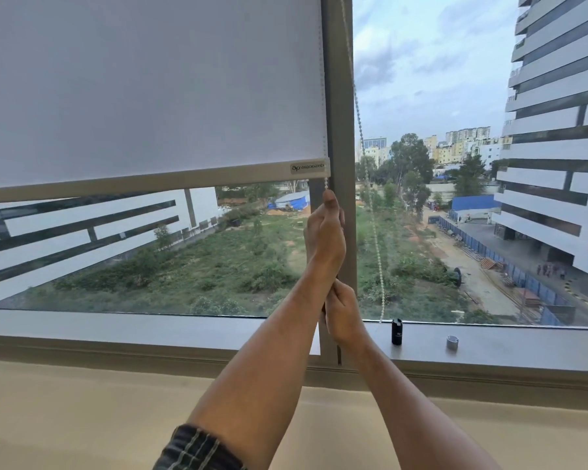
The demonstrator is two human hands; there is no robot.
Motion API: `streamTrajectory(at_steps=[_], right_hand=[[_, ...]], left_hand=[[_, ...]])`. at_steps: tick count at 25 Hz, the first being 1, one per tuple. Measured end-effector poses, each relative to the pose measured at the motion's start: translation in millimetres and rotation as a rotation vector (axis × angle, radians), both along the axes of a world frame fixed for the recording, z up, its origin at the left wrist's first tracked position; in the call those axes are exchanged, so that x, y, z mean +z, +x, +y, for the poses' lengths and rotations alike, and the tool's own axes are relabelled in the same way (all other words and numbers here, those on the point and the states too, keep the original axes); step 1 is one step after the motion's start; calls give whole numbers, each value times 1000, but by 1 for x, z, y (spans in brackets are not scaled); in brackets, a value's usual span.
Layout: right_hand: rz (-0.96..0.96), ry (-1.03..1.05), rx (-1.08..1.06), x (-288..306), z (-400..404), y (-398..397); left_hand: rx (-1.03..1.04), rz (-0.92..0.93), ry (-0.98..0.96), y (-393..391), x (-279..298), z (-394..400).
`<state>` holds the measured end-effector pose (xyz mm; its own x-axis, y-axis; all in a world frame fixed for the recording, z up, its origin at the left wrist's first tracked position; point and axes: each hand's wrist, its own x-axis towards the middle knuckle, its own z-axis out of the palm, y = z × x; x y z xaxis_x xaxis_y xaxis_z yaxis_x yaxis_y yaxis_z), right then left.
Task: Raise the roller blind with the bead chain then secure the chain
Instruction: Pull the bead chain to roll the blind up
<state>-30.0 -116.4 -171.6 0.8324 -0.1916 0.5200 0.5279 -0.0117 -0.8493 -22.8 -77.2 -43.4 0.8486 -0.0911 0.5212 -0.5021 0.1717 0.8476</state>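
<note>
A white roller blind (150,89) covers the upper part of the left window pane; its grey bottom bar (150,183) hangs a good way above the sill. A white bead chain (362,130) runs down beside the grey window post (340,113). My left hand (325,228) is raised in front of the post just below the bar's right end, shut on one strand of the chain. My right hand (342,312) is lower, near the sill, shut on the same strand. The other strand (375,239) hangs free to the right, down to the sill.
A small black cylinder (397,331) and a small grey cap-like piece (452,342) stand on the grey window sill (150,329) to the right of the post. A beige ledge (99,412) lies below. Buildings and greenery show through the glass.
</note>
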Motion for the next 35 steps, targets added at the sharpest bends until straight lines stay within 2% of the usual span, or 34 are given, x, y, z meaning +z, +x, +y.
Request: streamTrajectory(at_steps=[7,9,12,14,17,19,21,23,26,28,30,33,35], right_hand=[[-134,-94,-34,4,-33,-11],[-215,59,-108,21,-44,-14],[-281,256,-71,71,-50,-16],[-251,285,34,108,-44,-16],[-133,174,190,138,-22,-21],[-84,101,189,134,-6,-22],[-126,133,156,124,4,-23],[-165,177,143,116,8,-23],[-156,169,85,96,9,-19],[-117,143,47,70,9,-15],[-74,128,57,43,10,-12],[-2,111,33,21,14,-10],[11,80,-3,15,11,-9]], left_hand=[[-24,-32,-95,-6,-9,0],[-26,-37,-92,-5,-14,4],[-58,-30,-68,-9,-44,5],[-93,4,-59,-12,-74,2],[-102,49,-40,-18,-109,-1],[-132,72,-55,-20,-123,0],[-163,82,-52,-17,-131,4],[-37,47,3,-10,-135,13],[194,2,-49,5,-115,34],[247,-18,-75,9,-80,43],[153,-5,-86,8,-40,42],[-109,17,-39,-2,-2,25],[-124,32,-19,-6,2,14]])
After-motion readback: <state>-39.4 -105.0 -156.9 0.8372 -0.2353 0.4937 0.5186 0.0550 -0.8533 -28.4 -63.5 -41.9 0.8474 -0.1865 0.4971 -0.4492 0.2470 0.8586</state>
